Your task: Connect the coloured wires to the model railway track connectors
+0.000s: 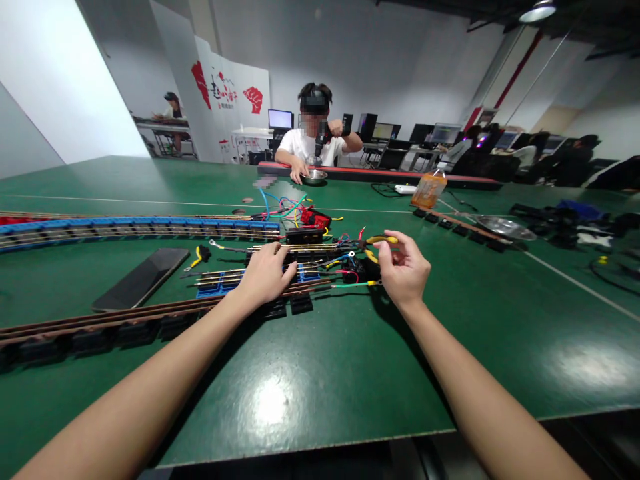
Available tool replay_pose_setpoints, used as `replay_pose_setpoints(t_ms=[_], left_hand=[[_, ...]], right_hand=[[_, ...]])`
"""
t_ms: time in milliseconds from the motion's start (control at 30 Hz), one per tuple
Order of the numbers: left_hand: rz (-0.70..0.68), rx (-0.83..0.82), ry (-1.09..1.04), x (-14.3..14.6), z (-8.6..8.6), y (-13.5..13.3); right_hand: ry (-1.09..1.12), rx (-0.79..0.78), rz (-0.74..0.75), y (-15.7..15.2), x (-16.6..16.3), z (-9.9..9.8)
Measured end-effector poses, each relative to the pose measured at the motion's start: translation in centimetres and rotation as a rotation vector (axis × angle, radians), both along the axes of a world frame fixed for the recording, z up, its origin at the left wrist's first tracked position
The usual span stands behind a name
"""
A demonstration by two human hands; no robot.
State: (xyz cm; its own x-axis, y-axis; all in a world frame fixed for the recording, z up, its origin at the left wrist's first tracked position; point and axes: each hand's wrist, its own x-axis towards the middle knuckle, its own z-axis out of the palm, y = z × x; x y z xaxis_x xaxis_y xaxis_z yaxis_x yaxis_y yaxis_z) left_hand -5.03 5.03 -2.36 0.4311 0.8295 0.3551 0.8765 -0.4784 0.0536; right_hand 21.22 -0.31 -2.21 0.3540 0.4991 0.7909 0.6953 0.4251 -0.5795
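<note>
My right hand [405,270] is closed around the yellow handles of a pair of pliers [381,240]. The jaws point left, close to the wire ends beside the track pieces. My left hand [267,272] is bent over a short model track section [315,249] with metal rails, thumb apart from the fingers; its fingertips are partly hidden. Below it lie a blue-based track piece [215,283] and a long brown-railed track [125,320] on black sleepers. A green wire [353,285] and a blue wire with a ring terminal [351,254] extend toward the pliers.
A black phone [143,280] lies left of my left hand. Farther back are a curved blue track [135,230], a red part [315,219] among tangled wires, an orange drink bottle [429,188] and a metal dish [505,228]. Across the green table, a person [313,143] touches a metal bowl [315,177].
</note>
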Motion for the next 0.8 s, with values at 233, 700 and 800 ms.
replay_pose_setpoints(t_ms=[233, 700, 800], left_hand=[[-0.039, -0.065, -0.024, -0.23, -0.60, 0.54], [-0.041, -0.052, 0.001, -0.31, -0.68, 0.60], [-0.046, -0.051, -0.007, -0.27, -0.58, 0.52]], right_hand=[[0.077, -0.006, 0.084, -0.69, 0.49, -0.50], [0.010, -0.042, 0.160, -0.54, 0.59, -0.74], [-0.031, -0.080, 0.148, -0.41, 0.81, -0.96]])
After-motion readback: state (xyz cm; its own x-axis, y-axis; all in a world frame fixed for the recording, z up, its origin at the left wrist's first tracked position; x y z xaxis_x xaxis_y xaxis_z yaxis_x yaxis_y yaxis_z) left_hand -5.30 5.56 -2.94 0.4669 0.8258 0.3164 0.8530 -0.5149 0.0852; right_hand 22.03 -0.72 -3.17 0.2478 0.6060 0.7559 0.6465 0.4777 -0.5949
